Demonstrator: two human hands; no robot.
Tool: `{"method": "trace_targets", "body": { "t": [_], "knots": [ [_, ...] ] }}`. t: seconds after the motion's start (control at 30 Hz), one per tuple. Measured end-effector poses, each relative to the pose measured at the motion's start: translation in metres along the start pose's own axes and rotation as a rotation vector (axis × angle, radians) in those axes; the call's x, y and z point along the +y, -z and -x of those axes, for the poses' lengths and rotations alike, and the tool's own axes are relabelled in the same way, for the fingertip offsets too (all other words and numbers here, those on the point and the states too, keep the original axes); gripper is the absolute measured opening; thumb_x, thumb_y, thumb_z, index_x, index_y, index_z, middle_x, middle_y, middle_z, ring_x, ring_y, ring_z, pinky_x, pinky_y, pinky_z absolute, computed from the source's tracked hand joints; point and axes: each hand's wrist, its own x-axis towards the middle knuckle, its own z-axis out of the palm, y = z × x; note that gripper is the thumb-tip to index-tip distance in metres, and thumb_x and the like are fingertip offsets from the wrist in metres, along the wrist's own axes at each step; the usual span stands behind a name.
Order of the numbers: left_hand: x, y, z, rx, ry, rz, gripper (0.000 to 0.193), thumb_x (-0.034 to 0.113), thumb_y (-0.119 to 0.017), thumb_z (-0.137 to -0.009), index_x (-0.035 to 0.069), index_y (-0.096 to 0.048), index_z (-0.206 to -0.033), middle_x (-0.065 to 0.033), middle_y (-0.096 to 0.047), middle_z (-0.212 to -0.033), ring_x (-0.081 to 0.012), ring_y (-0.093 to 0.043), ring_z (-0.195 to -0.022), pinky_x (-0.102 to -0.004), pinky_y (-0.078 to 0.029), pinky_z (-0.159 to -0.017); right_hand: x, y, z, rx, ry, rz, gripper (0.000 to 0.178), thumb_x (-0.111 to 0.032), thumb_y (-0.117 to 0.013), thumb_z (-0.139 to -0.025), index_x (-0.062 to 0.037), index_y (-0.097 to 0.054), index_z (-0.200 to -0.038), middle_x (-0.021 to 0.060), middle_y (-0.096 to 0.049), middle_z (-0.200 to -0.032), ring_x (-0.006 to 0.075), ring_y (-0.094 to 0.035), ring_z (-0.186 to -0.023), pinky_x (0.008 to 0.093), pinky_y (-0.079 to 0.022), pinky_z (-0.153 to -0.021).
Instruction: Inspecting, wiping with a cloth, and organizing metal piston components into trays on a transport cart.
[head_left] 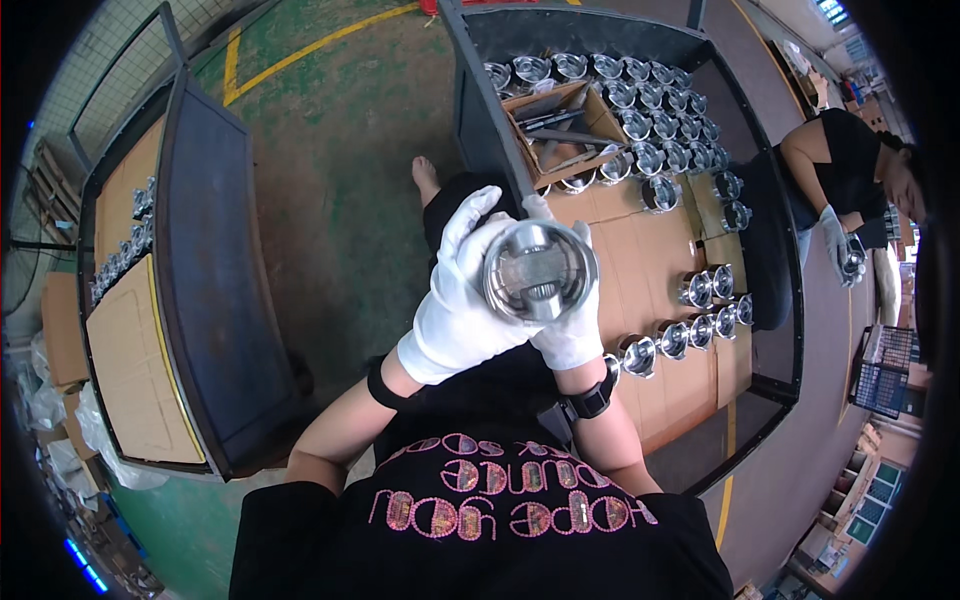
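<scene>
A person's white-gloved left hand (465, 295) and right hand (572, 335) cradle one shiny metal piston (540, 270) between them, in front of the body, its hollow end facing up. The smooth glove cloth might let the round metal slip if either grip loosens, dropping it. To the right, a cardboard sheet (640, 250) lines a framed table; standing near its closer edge, a row of pistons (638, 355) could be knocked by a careless elbow. Beyond, an open box (580, 168) of metal strips sits close to more pistons, risking scratches if shifted.
</scene>
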Motion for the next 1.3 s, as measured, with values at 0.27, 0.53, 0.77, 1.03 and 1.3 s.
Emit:
{"method": "trace_targets", "body": {
  "t": [0.27,0.53,0.77,1.03,1.3],
  "knots": [
    [-0.017,0.002,0.001,-0.094,0.247,0.095,0.104,0.017,-0.097,-0.061,-0.001,-0.039,-0.146,-0.018,-0.052,-0.144,-0.0306,-0.056,-0.131,-0.0403,-0.047,-0.11,0.003,-0.013,-0.003,0.057,-0.079,0.033,0.069,-0.058,-0.038,-0.106,-0.0039,-0.047,-0.148,0.0112,-0.061,-0.136,0.0267,-0.059,-0.124,0.0419,-0.047,-0.108],
    [-0.029,-0.001,0.013,-0.07,0.074,0.261,0.103,0.018,-0.097,-0.06,0.006,-0.041,-0.146,-0.0205,-0.036,-0.156,-0.0363,-0.041,-0.144,-0.045,-0.041,-0.116,-0.002,-0.031,0.002,0.047,0.081,0.389,0.075,-0.058,-0.043,-0.105,-0.0046,-0.035,-0.156,0.0165,-0.056,-0.143,0.0247,-0.055,-0.131,0.0405,-0.044,-0.113],
    [-0.017,0.004,0.007,-0.071,0.08,0.192,0.092,0.017,-0.096,-0.061,0.002,-0.049,-0.139,-0.0211,-0.045,-0.151,-0.0374,-0.045,-0.141,-0.0449,-0.042,-0.114,-0.006,-0.017,0.001,0.001,0.033,0.391,0.074,-0.057,-0.038,-0.107,-0.0012,-0.036,-0.155,0.0174,-0.054,-0.145,0.026,-0.053,-0.134,0.0406,-0.041,-0.116],
    [-0.01,0.014,-0.004,-0.101,-0.02,0.03,0.082,0.009,-0.09,-0.061,0.001,-0.053,-0.134,-0.022,-0.056,-0.139,-0.0411,-0.05,-0.136,-0.0465,-0.042,-0.112,-0.038,0.006,0.011,0.098,0.183,0.811,0.073,-0.057,-0.03,-0.109,0.0031,-0.046,-0.147,0.0155,-0.056,-0.143,0.0227,-0.052,-0.133,0.0389,-0.039,-0.115],
    [0.007,-0.015,-0.008,-0.249,-0.129,0.116,0.084,0.007,-0.089,-0.061,0.005,-0.052,-0.137,-0.0216,-0.051,-0.144,-0.0408,-0.051,-0.134,-0.0467,-0.044,-0.11,-0.065,-0.02,0.07,0.226,0.213,1.64,0.04,-0.008,-0.063,-0.099,0.0021,-0.06,-0.138,0.0019,-0.072,-0.103,0.0063,-0.061,-0.092,0.0241,-0.051,-0.085]
  ]
}}
